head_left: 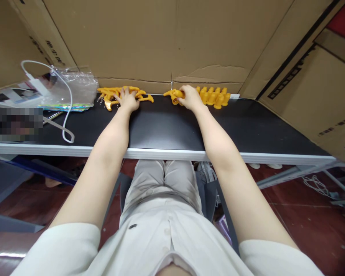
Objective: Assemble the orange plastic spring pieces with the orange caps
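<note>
My left hand [128, 100] lies with its fingers spread over a pile of curved yellow plastic pieces [108, 104]. Small metal coils or chains show among them, and one curved piece [148, 98] sticks out to the right of the hand. Further right, my right hand [191, 97] curls its fingers around a yellow plastic piece [178, 94] with a round end, partly hidden by the fingers. A pointed yellow piece [169, 92] shows just left of it. Beside that hand, several yellow peg-shaped pieces [218, 100] with flared ends stand close together in rows.
Cardboard [149, 42] walls the back and right side of the black table [166, 126]. At left lie a clear plastic bag [74, 86], a white cable [71, 96] and a colourful flat packet [66, 107]. A pale metal edge [166, 154] runs along the front.
</note>
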Motion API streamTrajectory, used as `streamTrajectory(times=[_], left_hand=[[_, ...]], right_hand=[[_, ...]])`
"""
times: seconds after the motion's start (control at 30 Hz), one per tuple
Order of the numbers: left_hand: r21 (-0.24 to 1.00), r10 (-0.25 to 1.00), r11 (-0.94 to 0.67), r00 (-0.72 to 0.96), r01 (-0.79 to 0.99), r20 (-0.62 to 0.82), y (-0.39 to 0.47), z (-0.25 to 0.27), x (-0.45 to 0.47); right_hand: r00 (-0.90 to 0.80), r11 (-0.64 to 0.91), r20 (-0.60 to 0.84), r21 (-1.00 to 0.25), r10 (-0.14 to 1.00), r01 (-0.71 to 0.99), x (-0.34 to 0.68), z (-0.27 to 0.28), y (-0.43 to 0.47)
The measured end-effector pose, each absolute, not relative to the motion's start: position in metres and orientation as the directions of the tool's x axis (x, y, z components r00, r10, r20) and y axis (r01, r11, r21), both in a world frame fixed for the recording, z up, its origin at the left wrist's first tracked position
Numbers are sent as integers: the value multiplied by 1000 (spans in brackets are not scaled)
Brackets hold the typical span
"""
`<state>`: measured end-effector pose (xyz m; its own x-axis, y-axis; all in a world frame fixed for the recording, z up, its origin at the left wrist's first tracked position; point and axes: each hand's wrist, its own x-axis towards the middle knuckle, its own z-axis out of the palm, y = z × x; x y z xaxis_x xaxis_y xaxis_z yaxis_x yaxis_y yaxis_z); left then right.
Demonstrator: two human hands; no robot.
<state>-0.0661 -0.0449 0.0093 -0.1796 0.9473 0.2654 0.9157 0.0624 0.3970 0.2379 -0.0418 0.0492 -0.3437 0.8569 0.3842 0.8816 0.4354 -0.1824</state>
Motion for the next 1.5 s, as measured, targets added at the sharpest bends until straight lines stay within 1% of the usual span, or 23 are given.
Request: streamTrajectory(times=[0.07,0.13,0.23,0.4,0.57,0.67,0.77,0.87,0.93,1.03,1.17,1.23,1.3,1.37,1.43,1.5], left_hand=[[378,955,-10,-103,926,279,-38,5,-64],[373,962,-41,-64,927,265,-30,0,-61],[348,967,-33,-59,937,249,-22,-4,-58],[332,950,-50,-58,942,307,-20,-3,-55],[374,946,-123,-6,919,325,-14,-3,-46],[460,927,-107,-79,882,367,-12,0,-38],[646,919,-112,-168,755,356,-14,8,-28],[859,915,-184,-236,479,328,-15,19,-20],[933,919,-199,-274,301,284,-13,23,-17],[970,934,-184,-280,159,223,-9,25,-17],[967,946,-223,-214,125,245,-16,26,-13],[971,951,-219,-200,96,234,-27,31,-6],[983,956,-184,-235,-11,177,-40,38,3],[974,955,-159,-276,-160,110,-54,45,12],[966,954,-149,-287,-212,84,-64,50,18],[971,952,-138,-295,-195,76,-70,53,22]], right_hand=[[-393,469,352,-163,850,868,229,50,-47],[-426,494,333,-153,841,856,224,51,-51],[-453,518,323,-150,831,842,220,53,-55],[-459,533,343,-160,819,831,221,51,-53],[-447,525,355,-163,821,835,224,48,-50],[-446,523,354,-159,822,838,224,48,-49],[-452,525,344,-158,823,836,223,47,-48],[-462,534,335,-163,821,830,220,46,-49],[-472,544,335,-164,815,823,217,45,-51],[-488,557,336,-149,806,817,212,45,-55],[-502,558,296,-142,812,818,209,47,-62],[-503,553,275,-151,819,819,208,49,-64],[-497,543,258,-157,829,825,208,51,-66],[-476,520,249,-157,843,839,209,53,-67],[-443,485,246,-148,862,862,210,55,-68],[-412,450,243,-132,878,883,211,56,-69]])
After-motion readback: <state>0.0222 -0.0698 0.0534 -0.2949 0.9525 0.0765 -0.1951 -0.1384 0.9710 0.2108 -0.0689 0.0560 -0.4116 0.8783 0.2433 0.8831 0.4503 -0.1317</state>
